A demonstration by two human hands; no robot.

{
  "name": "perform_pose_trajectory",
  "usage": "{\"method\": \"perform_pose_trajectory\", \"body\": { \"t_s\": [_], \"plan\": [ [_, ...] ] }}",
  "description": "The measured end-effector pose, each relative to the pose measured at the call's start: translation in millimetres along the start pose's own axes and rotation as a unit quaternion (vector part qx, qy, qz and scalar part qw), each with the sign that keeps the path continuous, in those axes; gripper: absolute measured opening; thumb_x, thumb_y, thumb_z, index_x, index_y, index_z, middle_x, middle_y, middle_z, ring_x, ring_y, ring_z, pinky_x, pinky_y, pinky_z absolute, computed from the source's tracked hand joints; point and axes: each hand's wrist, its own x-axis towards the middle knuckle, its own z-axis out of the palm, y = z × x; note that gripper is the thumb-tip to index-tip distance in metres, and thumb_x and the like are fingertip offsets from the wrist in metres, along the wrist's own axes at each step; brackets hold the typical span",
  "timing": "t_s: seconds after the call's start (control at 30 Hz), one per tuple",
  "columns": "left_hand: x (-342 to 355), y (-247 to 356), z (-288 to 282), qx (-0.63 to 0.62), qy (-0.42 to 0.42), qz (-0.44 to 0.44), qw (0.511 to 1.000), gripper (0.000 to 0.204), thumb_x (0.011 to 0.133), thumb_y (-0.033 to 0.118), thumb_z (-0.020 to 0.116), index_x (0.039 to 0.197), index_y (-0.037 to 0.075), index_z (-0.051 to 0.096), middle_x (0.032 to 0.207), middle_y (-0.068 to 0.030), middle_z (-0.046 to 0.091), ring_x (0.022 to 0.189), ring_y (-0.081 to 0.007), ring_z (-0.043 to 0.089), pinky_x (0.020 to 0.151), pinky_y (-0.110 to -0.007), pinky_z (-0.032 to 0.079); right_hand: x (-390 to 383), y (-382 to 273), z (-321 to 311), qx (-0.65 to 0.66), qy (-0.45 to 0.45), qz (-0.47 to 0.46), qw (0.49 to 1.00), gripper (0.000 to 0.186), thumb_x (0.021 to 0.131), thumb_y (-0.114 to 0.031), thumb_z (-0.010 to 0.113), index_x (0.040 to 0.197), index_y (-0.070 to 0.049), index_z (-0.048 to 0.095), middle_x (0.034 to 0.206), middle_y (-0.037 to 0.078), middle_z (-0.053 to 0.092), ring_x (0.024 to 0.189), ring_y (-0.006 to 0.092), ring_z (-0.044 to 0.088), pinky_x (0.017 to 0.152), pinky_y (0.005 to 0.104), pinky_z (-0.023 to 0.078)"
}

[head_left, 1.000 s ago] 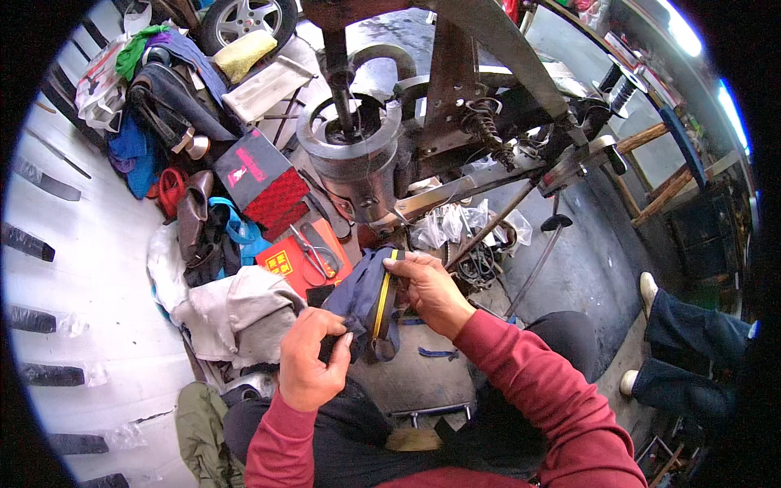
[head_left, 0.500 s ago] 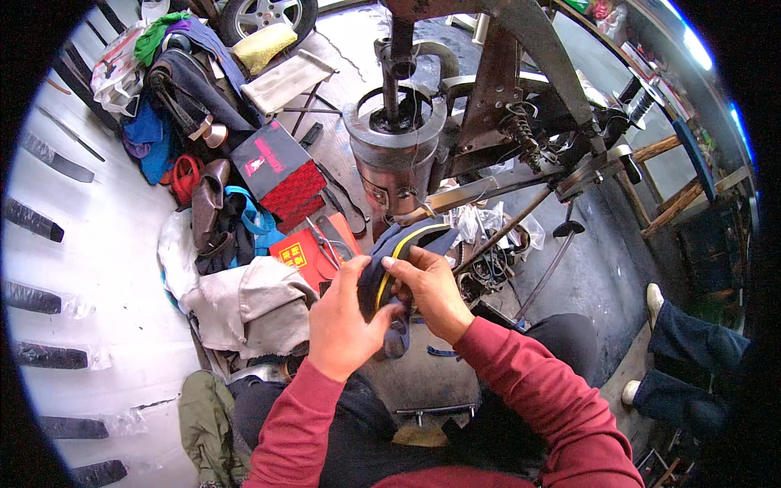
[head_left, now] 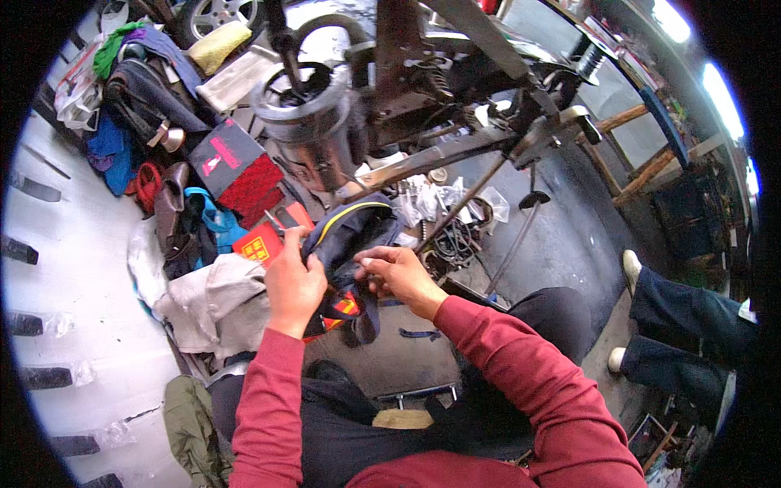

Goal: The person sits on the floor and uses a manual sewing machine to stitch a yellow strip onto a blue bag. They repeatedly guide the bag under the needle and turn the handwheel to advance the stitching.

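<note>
A navy cloth piece (head_left: pixel 370 224) with a yellow trim curves between my hands, above my lap; whether it is a bag or a garment I cannot tell. My left hand (head_left: pixel 293 285) grips its left edge, thumb up. The fingertips of my right hand (head_left: pixel 403 278) are pinched together over its lower right part; what they hold is too small to make out. Below the cloth, between the hands, shows a red and yellow patch (head_left: pixel 348 305). Just behind my left hand lies a red packet (head_left: pixel 259 246) with yellow printing.
Ahead stands a heavy metal machine with a round drum (head_left: pixel 305 122) and a long bar (head_left: pixel 431 163). A dark and red box (head_left: pixel 232 167) and piled clothes (head_left: pixel 215 301) lie left. A person's legs (head_left: pixel 683 313) are at the right. Plastic bags (head_left: pixel 427 199) lie beyond my hands.
The view has shifted, so the machine appears further left. My right hand has come off the yellow-trimmed edge to the cloth's lower right. The cloth has turned, and the red and yellow patch now shows.
</note>
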Motion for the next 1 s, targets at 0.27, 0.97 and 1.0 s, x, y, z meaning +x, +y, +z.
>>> {"method": "perform_pose_trajectory", "body": {
  "t_s": [0.27,0.97,1.0],
  "plan": [
    [1.7,9.3,-6.4,0.023,-0.047,-0.032,0.998,0.038,0.083,0.009,0.062,0.120,0.012,0.054,0.095,-0.0199,0.070,0.091,-0.0407,0.068,0.079,-0.050,0.052,-37.7,11.7,-62.7,0.020,0.231,-0.037,0.972,0.023,0.099,-0.016,0.060,0.115,-0.003,0.068,0.087,0.001,0.066,0.066,0.0058,0.056,0.055,0.0217,0.045],
    [-2.7,8.0,-6.5,0.009,-0.074,-0.007,0.997,0.049,0.080,0.019,0.074,0.123,0.013,0.052,0.103,-0.0167,0.067,0.096,-0.0387,0.066,0.080,-0.048,0.052,-42.5,-97.7,-12.0,0.281,0.097,-0.271,0.916,0.035,0.101,-0.010,0.053,0.133,0.005,0.054,0.118,0.010,0.064,0.105,0.0181,0.062,0.090,0.0309,0.051],
    [-3.2,7.1,-5.8,0.014,-0.070,-0.005,0.997,0.049,0.079,0.019,0.075,0.122,0.013,0.053,0.104,-0.0163,0.068,0.096,-0.0376,0.067,0.081,-0.047,0.053,-42.6,-98.7,-10.9,0.300,0.089,-0.268,0.911,0.037,0.099,-0.011,0.054,0.132,0.006,0.053,0.121,0.011,0.063,0.107,0.0193,0.061,0.093,0.0320,0.051]
  ]
}}
